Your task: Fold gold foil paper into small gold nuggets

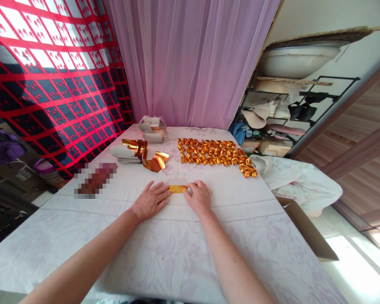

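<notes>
Gold foil flat on tabletop, mid-width, toward far edge. Left hand spread flat, fingertips pinning foil's left end. Right hand palm down, fingers pressing right end; neither grips. Pressure fr. both sides keeps foil flat, prob. for creasing. Folded gold pieces in rows nr far right edge, clear of hands.

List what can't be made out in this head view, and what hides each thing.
- Gold paper: its side edges lie under the fingertips of the left hand and right hand, so its fold state is unclear.
- Pixelated patch on the table: blurred out.
- Plastic bag: contents too small to tell.
- Cardboard box: inside hidden behind the table edge.
</notes>
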The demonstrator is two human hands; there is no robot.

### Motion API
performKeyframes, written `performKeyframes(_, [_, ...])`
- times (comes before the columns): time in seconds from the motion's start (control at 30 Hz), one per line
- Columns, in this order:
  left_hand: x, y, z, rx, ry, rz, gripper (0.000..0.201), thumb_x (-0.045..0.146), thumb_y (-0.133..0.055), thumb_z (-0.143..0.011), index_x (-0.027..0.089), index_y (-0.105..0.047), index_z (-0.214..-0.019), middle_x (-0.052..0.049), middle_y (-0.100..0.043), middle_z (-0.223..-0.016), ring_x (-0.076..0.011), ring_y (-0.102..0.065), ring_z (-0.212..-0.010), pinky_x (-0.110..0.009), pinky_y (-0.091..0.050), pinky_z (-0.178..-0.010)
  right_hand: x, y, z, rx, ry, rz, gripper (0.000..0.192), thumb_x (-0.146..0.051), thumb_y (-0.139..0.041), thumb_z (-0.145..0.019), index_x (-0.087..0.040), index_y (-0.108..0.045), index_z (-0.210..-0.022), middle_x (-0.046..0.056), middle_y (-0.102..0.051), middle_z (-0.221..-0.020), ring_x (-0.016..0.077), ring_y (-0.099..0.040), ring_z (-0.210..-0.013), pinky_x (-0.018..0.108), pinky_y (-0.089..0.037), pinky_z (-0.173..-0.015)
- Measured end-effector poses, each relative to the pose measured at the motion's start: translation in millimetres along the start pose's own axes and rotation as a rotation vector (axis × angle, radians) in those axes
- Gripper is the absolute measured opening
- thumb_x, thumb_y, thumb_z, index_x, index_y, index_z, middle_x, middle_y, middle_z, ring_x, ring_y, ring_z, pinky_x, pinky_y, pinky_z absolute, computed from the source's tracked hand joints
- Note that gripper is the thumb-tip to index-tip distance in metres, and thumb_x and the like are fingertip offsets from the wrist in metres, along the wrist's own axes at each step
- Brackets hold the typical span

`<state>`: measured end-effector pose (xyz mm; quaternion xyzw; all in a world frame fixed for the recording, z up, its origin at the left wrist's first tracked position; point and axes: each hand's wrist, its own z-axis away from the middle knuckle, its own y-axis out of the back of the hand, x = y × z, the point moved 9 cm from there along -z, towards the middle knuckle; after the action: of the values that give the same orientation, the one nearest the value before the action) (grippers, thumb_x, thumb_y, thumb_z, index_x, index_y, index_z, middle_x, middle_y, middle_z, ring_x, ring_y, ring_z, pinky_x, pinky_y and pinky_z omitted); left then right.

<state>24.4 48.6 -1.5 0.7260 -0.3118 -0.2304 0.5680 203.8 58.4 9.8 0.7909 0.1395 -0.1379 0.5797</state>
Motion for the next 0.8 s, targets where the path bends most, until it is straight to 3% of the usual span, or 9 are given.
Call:
performKeyframes(0.27, [-1, -5.7, -1, 0.028, -0.05, 0.025, 0.038, 0.034, -0.043, -0.099, 0.025, -0.057, -0.133, -0.005, -0.054, -0.147, -0.0257, -0.044, -0.139, -0.051, -0.016, -0.12, -20, 2, 7, 0.031, 0.129, 0.1, 0.016, -0.025, -0.06, -0.09, -0.022, -0.072, -0.101, 0.009, -0.062, -0.115, 0.0238, -0.053, -0.106, 0.037, -0.038, -0.087])
performKeyframes(0.5, [-5, -4.4, -4, 0.017, -0.018, 0.118, 0.035, 0.037, -0.049, -0.096, 0.028, -0.06, -0.128, -0.004, -0.057, -0.143, -0.0292, -0.044, -0.138, -0.057, -0.016, -0.119, -28, 3, 4, -0.004, 0.228, 0.13, 0.012, -0.022, -0.06, -0.091, -0.02, -0.07, -0.098, 0.007, -0.066, -0.104, 0.0228, -0.054, -0.098, 0.037, -0.04, -0.084])
performKeyframes(0.67, [-7, 9.2, -19, -0.002, 0.059, 0.226, 0.021, 0.031, -0.054, -0.095, 0.031, -0.07, -0.109, -0.001, -0.069, -0.125, -0.0291, -0.05, -0.131, -0.061, -0.01, -0.118, -47, 3, 5, 0.011, 0.416, 0.043, 0.019, -0.009, -0.057, -0.088, -0.02, -0.069, -0.098, 0.006, -0.067, -0.101, 0.0197, -0.056, -0.093, 0.034, -0.043, -0.084])
performKeyframes(0.8, [-10, 13.2, -29, 0.01, 0.103, 0.333, 0.017, 0.029, -0.056, -0.094, 0.031, -0.073, -0.093, 0.001, -0.073, -0.11, -0.0253, -0.056, -0.123, -0.058, -0.01, -0.119, -59, -3, 12, 0.027, 0.489, -0.022, 0.02, -0.012, -0.054, -0.091, -0.02, -0.069, -0.101, 0.007, -0.069, -0.105, 0.0206, -0.059, -0.098, 0.035, -0.046, -0.087])
